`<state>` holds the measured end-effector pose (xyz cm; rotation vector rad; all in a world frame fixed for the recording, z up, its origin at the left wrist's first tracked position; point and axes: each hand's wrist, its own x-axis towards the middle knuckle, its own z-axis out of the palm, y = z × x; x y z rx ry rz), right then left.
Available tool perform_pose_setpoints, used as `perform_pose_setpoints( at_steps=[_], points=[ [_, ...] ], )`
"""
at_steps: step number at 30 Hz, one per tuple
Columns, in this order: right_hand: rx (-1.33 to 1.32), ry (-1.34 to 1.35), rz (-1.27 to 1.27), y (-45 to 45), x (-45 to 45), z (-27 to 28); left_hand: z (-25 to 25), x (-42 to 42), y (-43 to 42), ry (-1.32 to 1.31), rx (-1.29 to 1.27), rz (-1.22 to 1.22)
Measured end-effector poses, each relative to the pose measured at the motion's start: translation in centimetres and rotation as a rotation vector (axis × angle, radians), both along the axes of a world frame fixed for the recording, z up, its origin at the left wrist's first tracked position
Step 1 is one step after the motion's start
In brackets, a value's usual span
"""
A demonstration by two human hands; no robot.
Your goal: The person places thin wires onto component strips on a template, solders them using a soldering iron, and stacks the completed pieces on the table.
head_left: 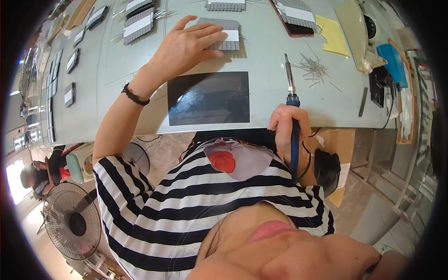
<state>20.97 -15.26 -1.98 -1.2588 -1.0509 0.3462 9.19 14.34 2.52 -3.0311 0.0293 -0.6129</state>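
My left hand (186, 44), a dark band on its wrist, lies palm down over a grey ribbed block (228, 45) with a white strip across it. The fingers are spread and touch the block's left part, hiding some of it. In my right hand (290, 122) is a soldering iron (291, 93) with a blue handle. Its metal tip points away from me, above the table and apart from the block. A dark, shiny rectangular sheet (208, 99) lies between my hands, near the table's front edge.
Loose thin wires (313, 68) lie right of the iron's tip. Similar grey blocks (138, 26) stand further left, and one rests on a phone (301, 31). Yellow paper (332, 37) and a blue device (392, 65) are at the right. A fan (73, 221) stands beyond the table.
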Motion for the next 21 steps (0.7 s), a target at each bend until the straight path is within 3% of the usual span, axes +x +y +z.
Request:
perform_pose_setpoints(
  at_steps=[4,6,10,12,16,21],
  points=[
    [-0.052,0.117,-0.029,0.2,0.8,1.7,0.0,-0.1,-0.1,-0.017,0.005,-0.015],
    [0.004,-0.388,-0.261,0.4,2.9,2.1,0.1,0.0,0.0,-0.032,0.059,-0.042],
    [-0.232,-0.621,-0.573,1.3,7.8,2.3,0.8,-0.1,0.0,-0.147,0.210,-0.130],
    [-0.253,-0.752,-0.590,2.0,10.0,2.2,2.0,-1.3,-1.7,-0.142,0.313,-0.153],
    [-0.287,-0.987,-0.573,3.5,11.1,2.2,1.2,-4.7,-5.4,-0.018,0.209,-0.169],
    [-0.372,-1.071,-0.515,4.1,10.8,1.4,-0.2,-7.2,-8.2,0.067,0.057,-0.149]
  ],
)
